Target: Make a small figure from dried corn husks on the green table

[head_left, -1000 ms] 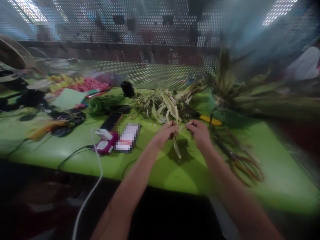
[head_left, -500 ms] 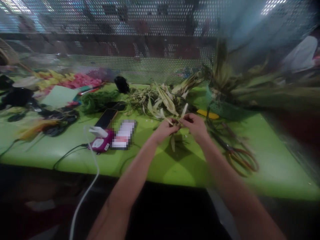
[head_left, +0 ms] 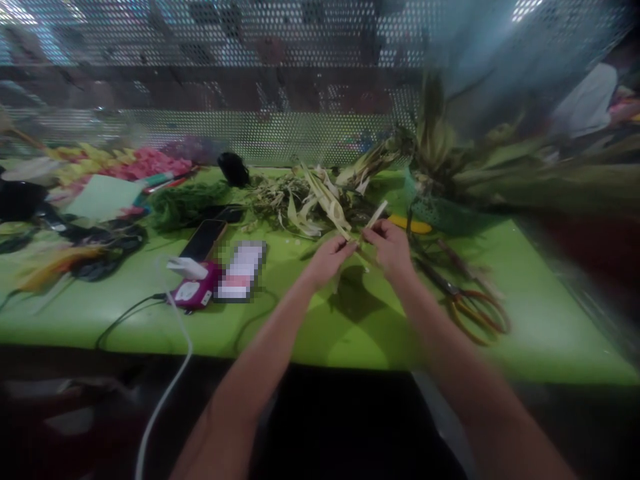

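Note:
My left hand (head_left: 330,259) is closed, with thumb and fingers pinched on a pale leaf strip. Facing it, my right hand (head_left: 391,245) is closed too, pinching the same piece or one crossing it; a pale leaf strip (head_left: 378,214) sticks up from its fingertips. Both hands are over the green table, fingertips close together, and blur hides exactly how the strips meet. Just beyond them lies a heap of pale and green leaves (head_left: 320,200). Scissors with orange handles (head_left: 477,313) lie to the right of my right forearm.
A purple power adapter (head_left: 195,287), a dark phone (head_left: 204,240) and a blurred-out phone (head_left: 243,270) lie left. Green netting (head_left: 185,200) and pink and yellow petals (head_left: 155,163) sit farther back. A yellow-handled tool (head_left: 413,225) and leafy bundle (head_left: 435,153) stand right. Perforated metal sheeting (head_left: 280,133) rises behind.
The view has shifted slightly, so most things sit farther left. The strip at my right fingertips now leans more to the right. Both hands keep their pinch.

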Demonstrator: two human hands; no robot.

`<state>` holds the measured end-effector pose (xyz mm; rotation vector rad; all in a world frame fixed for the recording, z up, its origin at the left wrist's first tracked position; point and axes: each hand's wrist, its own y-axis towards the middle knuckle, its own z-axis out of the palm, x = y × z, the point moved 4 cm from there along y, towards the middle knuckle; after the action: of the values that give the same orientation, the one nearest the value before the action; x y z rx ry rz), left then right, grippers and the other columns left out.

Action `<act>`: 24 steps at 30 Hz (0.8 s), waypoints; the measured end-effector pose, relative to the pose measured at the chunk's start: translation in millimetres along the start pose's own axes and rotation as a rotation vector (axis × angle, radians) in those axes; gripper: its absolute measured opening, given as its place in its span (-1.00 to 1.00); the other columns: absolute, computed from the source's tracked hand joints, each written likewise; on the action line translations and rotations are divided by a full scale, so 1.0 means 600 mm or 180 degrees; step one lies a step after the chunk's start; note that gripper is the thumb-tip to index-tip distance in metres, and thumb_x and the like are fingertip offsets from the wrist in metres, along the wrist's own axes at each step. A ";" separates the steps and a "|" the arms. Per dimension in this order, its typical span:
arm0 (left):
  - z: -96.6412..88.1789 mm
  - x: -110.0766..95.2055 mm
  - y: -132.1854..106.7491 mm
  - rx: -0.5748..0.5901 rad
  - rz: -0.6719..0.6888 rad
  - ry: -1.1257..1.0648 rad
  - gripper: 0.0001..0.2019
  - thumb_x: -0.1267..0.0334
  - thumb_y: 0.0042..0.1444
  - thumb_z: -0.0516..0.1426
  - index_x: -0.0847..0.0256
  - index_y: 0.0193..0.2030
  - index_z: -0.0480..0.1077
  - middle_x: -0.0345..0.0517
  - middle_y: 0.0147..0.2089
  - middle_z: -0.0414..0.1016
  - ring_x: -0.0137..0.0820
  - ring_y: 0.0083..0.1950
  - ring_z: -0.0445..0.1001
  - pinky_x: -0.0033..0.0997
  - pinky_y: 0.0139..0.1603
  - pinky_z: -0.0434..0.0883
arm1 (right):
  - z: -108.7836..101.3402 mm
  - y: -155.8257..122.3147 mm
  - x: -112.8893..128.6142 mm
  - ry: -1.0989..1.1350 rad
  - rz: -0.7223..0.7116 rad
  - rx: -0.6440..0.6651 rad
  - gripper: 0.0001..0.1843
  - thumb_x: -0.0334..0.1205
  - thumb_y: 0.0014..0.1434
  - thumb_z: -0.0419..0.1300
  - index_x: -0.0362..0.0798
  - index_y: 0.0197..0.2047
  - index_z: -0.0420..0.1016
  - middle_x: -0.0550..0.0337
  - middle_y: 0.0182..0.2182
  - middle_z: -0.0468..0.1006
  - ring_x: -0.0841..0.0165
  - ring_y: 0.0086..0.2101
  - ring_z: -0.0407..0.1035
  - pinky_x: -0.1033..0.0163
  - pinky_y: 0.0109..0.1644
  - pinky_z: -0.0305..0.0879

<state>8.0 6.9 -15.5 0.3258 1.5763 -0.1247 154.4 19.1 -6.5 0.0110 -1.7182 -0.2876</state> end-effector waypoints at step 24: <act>0.030 0.005 -0.013 0.0669 -0.0093 0.0834 -0.86 0.25 0.11 0.14 0.23 -0.33 0.51 -0.10 -0.35 0.53 -0.35 -0.27 0.44 -0.41 -0.18 0.35 | -0.005 -0.007 0.051 -0.1467 -0.1459 0.0468 -0.94 -0.23 0.08 0.29 0.02 -0.41 0.53 0.15 -0.10 0.57 0.13 0.04 0.22 -0.06 0.15 0.04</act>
<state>23.3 -5.3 -20.1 0.4994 1.8321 -0.2809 151.3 9.0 22.4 0.4842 -2.1832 -0.5311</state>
